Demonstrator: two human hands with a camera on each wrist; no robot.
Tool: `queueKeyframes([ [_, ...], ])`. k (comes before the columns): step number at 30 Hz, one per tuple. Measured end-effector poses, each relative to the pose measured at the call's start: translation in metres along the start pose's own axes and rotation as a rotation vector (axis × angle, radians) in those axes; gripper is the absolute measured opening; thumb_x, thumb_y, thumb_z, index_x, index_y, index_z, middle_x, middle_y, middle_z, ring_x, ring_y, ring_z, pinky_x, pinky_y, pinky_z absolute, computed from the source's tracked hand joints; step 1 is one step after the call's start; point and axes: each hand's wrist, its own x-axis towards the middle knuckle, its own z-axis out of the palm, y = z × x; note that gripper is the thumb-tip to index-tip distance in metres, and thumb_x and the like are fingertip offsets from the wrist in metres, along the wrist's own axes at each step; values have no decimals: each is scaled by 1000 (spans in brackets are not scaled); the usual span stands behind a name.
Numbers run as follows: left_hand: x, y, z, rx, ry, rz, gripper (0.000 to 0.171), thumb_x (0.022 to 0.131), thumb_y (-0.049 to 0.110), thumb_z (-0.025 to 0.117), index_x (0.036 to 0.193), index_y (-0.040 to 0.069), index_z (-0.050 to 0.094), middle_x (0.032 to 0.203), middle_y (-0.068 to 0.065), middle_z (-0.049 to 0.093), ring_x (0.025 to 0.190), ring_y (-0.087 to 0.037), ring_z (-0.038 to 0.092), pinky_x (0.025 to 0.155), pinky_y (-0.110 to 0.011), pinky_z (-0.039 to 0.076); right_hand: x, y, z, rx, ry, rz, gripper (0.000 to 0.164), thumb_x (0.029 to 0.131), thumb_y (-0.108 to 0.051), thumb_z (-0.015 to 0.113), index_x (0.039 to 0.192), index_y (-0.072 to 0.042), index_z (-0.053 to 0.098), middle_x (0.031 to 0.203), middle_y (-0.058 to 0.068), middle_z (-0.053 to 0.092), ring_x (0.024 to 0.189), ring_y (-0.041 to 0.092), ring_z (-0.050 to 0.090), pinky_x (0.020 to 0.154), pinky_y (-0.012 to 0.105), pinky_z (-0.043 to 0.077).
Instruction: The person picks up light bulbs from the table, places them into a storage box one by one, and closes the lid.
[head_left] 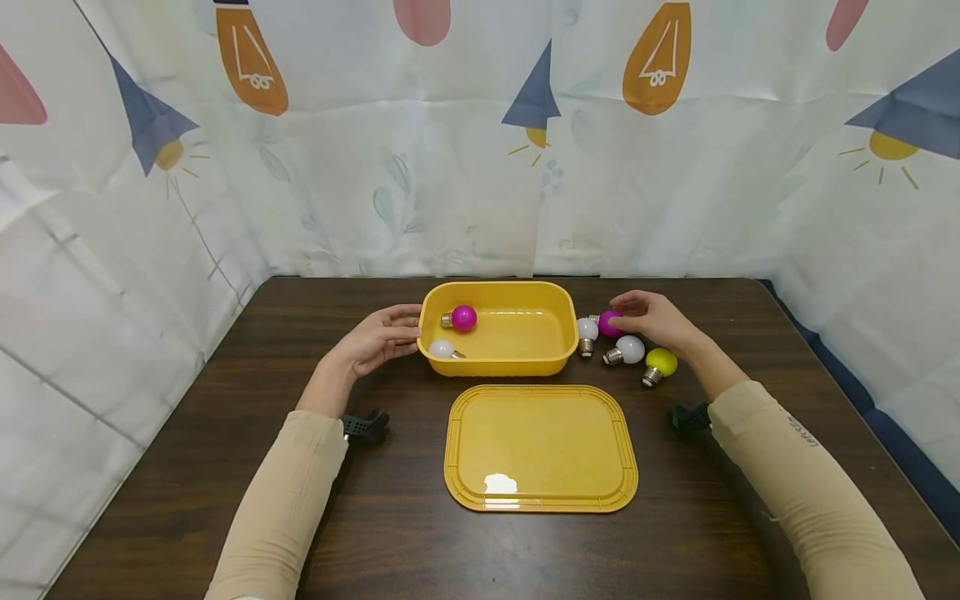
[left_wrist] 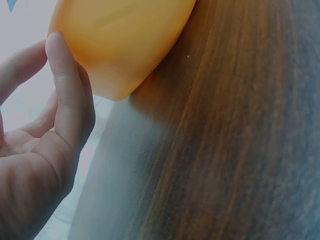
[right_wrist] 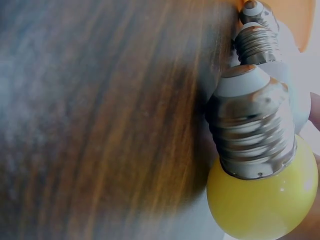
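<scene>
My left hand (head_left: 381, 335) rests against the left end of a yellow plastic box (head_left: 517, 367). In the left wrist view its thumb (left_wrist: 62, 70) touches the box's outer wall. Inside the box lie a magenta light bulb (head_left: 464, 318) and a white light bulb (head_left: 441, 348). To the right of the box, my right hand (head_left: 654, 320) pinches another magenta light bulb (head_left: 609, 324) among the loose ones. Around it lie a white bulb (head_left: 588, 330) beside the box, a second white bulb (head_left: 630, 349) and a yellow bulb (head_left: 662, 362), whose metal base shows large in the right wrist view.
A flat yellow lid (head_left: 540, 450) lies on the dark wooden table (head_left: 375, 517), just in front of the box. Behind the table hangs a white printed curtain (head_left: 465, 192); similar cloth stands at both sides.
</scene>
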Motion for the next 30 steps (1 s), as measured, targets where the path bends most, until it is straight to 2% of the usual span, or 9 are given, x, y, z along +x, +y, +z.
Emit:
queueKeyframes([
  [7, 0, 0, 2, -3, 15, -6, 53, 103, 1, 60, 153, 1, 40, 126, -16, 63, 89, -17, 71, 83, -28, 60, 4, 0, -1, -20, -25, 19, 60, 100, -28, 72, 146, 2, 50, 146, 26, 48, 129, 41, 49, 109, 56, 43],
  [21, -1, 1, 1, 15, 11, -9, 57, 104, 3, 60, 155, 0, 36, 131, -18, 59, 91, -17, 70, 85, -28, 59, 1, -6, -2, -67, -62, 16, 58, 100, -30, 71, 144, 2, 53, 144, 26, 52, 126, 41, 54, 106, 54, 47],
  [30, 0, 0, 1, 1, 2, -7, 57, 104, 1, 59, 156, -1, 35, 125, -14, 62, 90, -16, 70, 84, -28, 59, 1, -5, -2, -63, -68, 13, 58, 99, -31, 72, 144, 2, 54, 143, 26, 52, 125, 40, 54, 104, 54, 48],
])
